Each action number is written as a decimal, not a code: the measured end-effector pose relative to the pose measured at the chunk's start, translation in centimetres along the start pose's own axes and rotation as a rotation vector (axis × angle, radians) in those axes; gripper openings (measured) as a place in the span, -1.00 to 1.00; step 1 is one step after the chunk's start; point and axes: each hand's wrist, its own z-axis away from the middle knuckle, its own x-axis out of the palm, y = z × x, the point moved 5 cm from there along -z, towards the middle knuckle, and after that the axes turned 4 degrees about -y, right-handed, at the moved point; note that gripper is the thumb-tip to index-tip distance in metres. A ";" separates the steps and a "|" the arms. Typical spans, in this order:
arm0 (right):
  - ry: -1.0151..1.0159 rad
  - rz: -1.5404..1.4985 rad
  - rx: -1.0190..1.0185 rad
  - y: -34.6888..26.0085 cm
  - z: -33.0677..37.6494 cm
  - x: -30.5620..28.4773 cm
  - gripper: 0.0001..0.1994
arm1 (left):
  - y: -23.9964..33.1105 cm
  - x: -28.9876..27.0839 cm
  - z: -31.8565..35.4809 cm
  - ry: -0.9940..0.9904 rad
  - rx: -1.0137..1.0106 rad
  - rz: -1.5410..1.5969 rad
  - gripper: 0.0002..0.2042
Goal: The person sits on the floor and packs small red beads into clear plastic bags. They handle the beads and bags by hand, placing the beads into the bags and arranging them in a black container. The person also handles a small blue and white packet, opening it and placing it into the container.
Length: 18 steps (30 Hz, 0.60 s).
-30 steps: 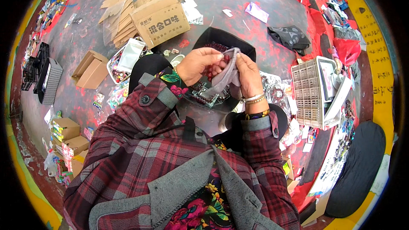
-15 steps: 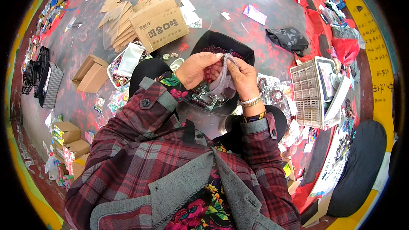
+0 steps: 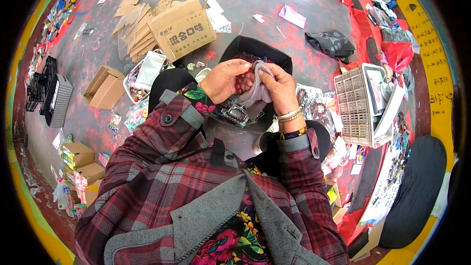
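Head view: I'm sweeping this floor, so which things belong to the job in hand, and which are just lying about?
Seemingly in use:
gray cloth, held by the right hand
dark red beads, at the left hand
black container below

Apparently lying about:
printed cardboard box
beige crate
dark patterned bundle

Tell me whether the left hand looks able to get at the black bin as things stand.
Likely yes: the left hand appears over the black bin, whose top looks open; the grey cloth in the right hand only partly covers it.

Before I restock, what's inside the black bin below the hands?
Dark red bead-like items and clear plastic packets; the left hand, right hand and grey cloth hide its middle.
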 end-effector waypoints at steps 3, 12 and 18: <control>0.007 0.063 -0.008 -0.2 0.3 0.3 -0.84 | -0.2 -0.2 0.0 -0.015 -0.049 -0.065 -0.84; 0.046 -0.399 0.215 -0.2 0.2 0.3 -0.83 | -0.3 -0.8 -0.3 0.034 0.023 -0.035 -0.83; -0.022 -0.060 0.059 0.2 0.0 0.3 -0.83 | 0.2 -0.2 0.0 0.046 0.032 -0.011 -0.82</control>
